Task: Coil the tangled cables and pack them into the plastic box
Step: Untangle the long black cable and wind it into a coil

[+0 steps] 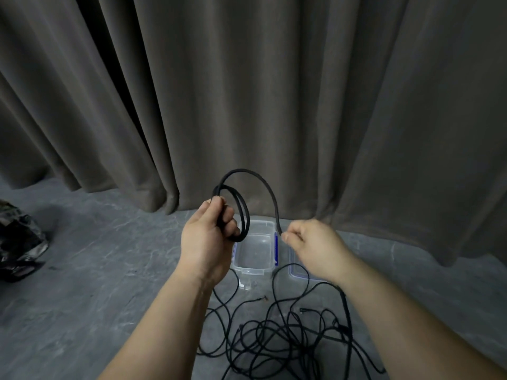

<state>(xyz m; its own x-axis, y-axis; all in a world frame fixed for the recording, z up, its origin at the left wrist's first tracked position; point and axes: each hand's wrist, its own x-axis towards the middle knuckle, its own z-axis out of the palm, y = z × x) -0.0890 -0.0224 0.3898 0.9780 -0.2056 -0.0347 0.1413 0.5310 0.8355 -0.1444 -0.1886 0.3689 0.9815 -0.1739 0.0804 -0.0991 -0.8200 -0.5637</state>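
The thick black cable is up in the air, above the clear plastic box. The left hand squeezes the loops so they stay round, and the right hand pinches the loose part to feed more in. More tangled cables lie on the gray floor near the box.

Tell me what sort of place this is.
Probably an indoor room, perhaps at home, with the person working at floor level. A grey marbled floor runs up to a heavy floor-length curtain, and the box and tangled cables lie directly on the floor.
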